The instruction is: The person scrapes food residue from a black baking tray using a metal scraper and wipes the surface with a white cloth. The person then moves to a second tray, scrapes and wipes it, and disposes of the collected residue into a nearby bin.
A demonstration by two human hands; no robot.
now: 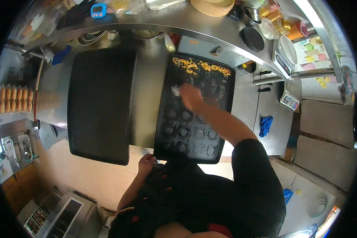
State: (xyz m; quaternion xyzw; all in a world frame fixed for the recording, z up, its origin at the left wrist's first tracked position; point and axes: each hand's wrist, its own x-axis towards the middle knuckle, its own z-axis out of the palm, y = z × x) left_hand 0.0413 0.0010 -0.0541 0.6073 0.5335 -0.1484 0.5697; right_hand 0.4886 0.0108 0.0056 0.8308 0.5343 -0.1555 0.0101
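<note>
A black baking tray lies lengthwise before me, marked with rows of greasy rings. Yellow-orange crumbs are heaped along its far end. Over the tray's middle is my right hand, closed and blurred, gripping a small whitish tool, perhaps a scraper; its exact kind is not clear. My left hand is at the tray's near left corner, fingers curled near the rim; whether it grips the rim cannot be told. A second black baking tray, with a plain dark surface, lies to the left.
A steel shelf crosses above the worktop, bearing a blue timer and a white scale. Another scale and a blue cloth are on the right. Packaged baked goods stand at far left.
</note>
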